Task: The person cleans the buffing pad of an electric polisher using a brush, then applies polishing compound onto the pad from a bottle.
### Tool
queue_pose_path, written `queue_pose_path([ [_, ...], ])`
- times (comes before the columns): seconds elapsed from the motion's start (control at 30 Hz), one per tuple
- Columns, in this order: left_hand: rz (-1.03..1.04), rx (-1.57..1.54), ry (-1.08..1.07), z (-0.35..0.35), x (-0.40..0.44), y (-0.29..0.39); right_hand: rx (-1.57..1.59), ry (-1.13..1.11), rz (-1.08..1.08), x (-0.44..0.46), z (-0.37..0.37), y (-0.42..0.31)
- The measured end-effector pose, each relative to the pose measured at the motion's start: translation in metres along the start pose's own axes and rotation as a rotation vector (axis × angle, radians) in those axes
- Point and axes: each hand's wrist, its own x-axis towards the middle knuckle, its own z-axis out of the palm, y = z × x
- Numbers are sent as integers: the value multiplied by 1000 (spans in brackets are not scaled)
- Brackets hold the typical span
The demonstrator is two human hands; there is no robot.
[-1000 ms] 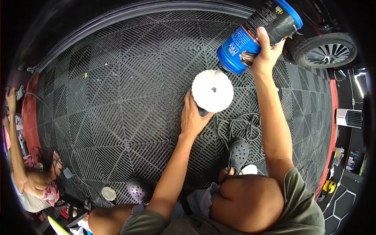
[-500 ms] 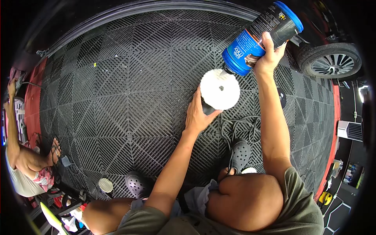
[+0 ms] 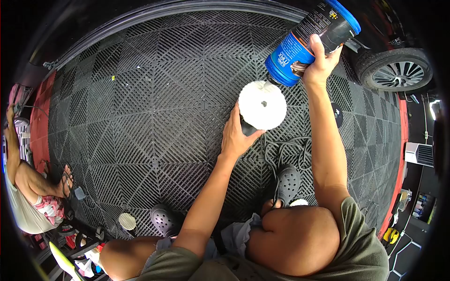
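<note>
A polisher with a round white wool pad (image 3: 262,112) faces up toward me, a small hole at the pad's middle. My left hand (image 3: 236,133) is wrapped round its dark body below the pad, most of which is hidden. In my right hand (image 3: 321,63) is a large blue and black bottle (image 3: 293,51), labelled "Super Max", tipped with its nozzle down. The nozzle tip meets or hovers just over the pad's upper edge; I cannot tell whether it touches. A dark cord (image 3: 286,152) lies looped on the floor below the pad.
Black grid tiles (image 3: 178,93) cover the floor. A car wheel (image 3: 398,70) stands at the right, and a dark car sill (image 3: 140,11) runs along the top. Another white pad (image 3: 126,221) lies near my grey clog (image 3: 164,220). At the left sits another person (image 3: 37,187).
The bottle and pad have shifted very slightly up and left in view. Both hands keep the same hold. The other person at the left has moved a little.
</note>
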Motion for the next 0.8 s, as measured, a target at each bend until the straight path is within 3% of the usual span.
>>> queue_pose_path([
  [0.8, 12, -27, -22, -3, 4, -4, 17, -5, 35, 1, 1, 17],
])
